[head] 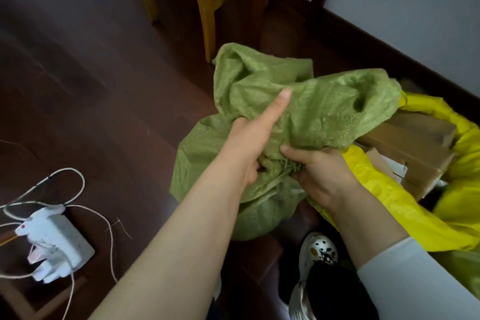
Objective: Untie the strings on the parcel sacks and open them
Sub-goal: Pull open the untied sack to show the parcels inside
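A green woven sack [306, 112] stands on the dark floor in the middle of the view, its loose top flopped up and to the right. Its neck is bunched and bound by a green string knot [281, 165]. My left hand [249, 143] grips the bunched neck from the left, index finger stretched out along the fabric. My right hand [317, 171] pinches the neck at the knot from the right. A yellow sack [405, 205] lies open to the right, with brown cardboard boxes [415, 143] showing inside.
A white power strip [55, 244] with plugs and white cables lies on the floor at lower left, with a loose thin string [110, 239] beside it. A wooden chair's legs [205, 8] stand behind the sack. A wall runs along the right. My shoe [314, 254] is below the sack.
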`<state>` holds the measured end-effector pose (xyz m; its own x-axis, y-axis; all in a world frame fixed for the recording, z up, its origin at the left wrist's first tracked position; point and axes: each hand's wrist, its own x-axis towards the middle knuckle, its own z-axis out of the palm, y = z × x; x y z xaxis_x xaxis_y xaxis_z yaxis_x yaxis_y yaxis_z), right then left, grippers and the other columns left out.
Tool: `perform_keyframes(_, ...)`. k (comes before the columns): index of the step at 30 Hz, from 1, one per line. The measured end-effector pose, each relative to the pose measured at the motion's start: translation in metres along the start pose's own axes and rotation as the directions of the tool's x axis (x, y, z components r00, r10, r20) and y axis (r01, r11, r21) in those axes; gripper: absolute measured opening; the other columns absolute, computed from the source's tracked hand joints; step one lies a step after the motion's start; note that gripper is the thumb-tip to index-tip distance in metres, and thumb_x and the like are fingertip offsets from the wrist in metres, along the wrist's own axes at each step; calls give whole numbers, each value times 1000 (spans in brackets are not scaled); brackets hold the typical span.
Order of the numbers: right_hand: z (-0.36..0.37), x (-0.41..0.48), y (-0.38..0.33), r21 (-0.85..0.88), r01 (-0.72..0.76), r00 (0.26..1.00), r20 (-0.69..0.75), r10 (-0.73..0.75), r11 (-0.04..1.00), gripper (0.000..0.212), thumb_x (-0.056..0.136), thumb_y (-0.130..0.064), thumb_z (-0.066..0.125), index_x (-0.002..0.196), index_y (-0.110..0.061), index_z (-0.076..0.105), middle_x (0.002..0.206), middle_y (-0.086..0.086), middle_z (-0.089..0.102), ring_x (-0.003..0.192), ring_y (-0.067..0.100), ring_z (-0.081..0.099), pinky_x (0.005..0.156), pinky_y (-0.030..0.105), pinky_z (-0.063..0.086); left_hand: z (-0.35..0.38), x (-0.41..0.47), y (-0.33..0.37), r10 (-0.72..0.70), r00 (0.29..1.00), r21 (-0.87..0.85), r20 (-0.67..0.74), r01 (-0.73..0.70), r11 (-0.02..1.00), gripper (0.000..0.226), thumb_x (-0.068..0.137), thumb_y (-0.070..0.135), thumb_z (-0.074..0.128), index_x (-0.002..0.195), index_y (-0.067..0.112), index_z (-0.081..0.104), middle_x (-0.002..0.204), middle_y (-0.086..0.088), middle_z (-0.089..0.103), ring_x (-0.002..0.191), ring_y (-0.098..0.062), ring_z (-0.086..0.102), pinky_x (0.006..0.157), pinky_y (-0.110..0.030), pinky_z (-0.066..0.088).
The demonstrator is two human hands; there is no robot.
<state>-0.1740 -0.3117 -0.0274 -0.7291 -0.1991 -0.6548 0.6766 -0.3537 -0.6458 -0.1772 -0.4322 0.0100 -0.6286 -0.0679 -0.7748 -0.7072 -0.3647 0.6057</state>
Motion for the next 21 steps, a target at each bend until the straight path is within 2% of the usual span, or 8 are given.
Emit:
perform_keyframes(2, -4, -4, -9, 16, -56, 991, 121, 54, 998, 56, 62, 3, 58, 117, 3, 58, 110, 17, 65, 95, 30, 66, 81, 44, 56, 1, 4, -3, 44, 985, -72, -164, -56, 996, 52, 78, 20, 73, 123, 10, 48, 108, -6, 64, 87, -18, 63, 63, -28, 55)
perform_keyframes(3, -9, -6, -16, 46, -78, 986, 152, 70, 996, 65, 56, -9, 60, 120, -1, 56, 115, 16, 61, 105, 32, 60, 90, 49, 50, -1, 7, -3, 62, 974, -74, -219, -80, 994, 43, 81, 4, 65, 122, 8, 49, 108, -9, 63, 86, -20, 63, 62, -28, 54)
perform_keyframes(7, -34, -4, -43, 281, -73, 994, 102, 46, 957, 98, 55, -63, 60, 136, -12, 42, 133, 17, 53, 125, 40, 48, 100, 69, 28, -9, 8, -2, 197, 956, 43, -216, -193, 980, 45, 79, -16, 50, 115, 12, 55, 98, -8, 64, 86, -25, 63, 69, -36, 56)
perform_keyframes(10, -37, -6, -52, 264, 5, 1000, -6, -4, 965, 104, 54, -77, 55, 140, -21, 38, 135, 15, 52, 124, 35, 50, 101, 67, 30, -9, 2, -2, 253, 955, 130, -153, -235, 963, 50, 75, -22, 49, 111, 11, 58, 89, -4, 65, 85, -23, 64, 68, -35, 56)
perform_keyframes(13, -27, -15, -57, 179, 116, 990, -100, -99, 977, 75, 69, -59, 64, 132, -21, 49, 125, 7, 62, 114, 29, 60, 92, 55, 47, -9, -8, -4, 260, 959, 171, -114, -239, 956, 46, 72, -25, 50, 101, 9, 59, 84, -4, 64, 80, -20, 63, 58, -27, 53)
perform_keyframes(16, -21, -28, -64, 90, 278, 939, -236, -250, 956, 51, 75, -4, 70, 121, -18, 54, 116, 10, 66, 104, 28, 66, 83, 50, 54, -13, -24, -6, 206, 971, 101, -119, -194, 976, 35, 74, -15, 59, 97, 11, 61, 91, -6, 67, 81, -19, 64, 61, -28, 53)
perform_keyframes(19, -15, -51, -68, 90, 307, 945, -148, -292, 947, 54, 77, 14, 57, 121, -17, 55, 114, 13, 66, 100, 30, 67, 79, 46, 56, -17, -46, -4, 104, 993, -14, -52, -105, 994, 45, 70, 41, 75, 108, 21, 61, 101, 0, 70, 92, -17, 65, 76, -33, 52)
perform_keyframes(21, -11, -70, -66, 97, 275, 961, -56, -271, 956, 53, 76, 16, 54, 122, -10, 56, 113, 17, 66, 101, 32, 66, 81, 46, 56, -15, -60, -2, 49, 998, -42, -27, -50, 998, 76, 56, 66, 74, 117, 22, 59, 109, -1, 69, 101, -22, 64, 91, -43, 50)
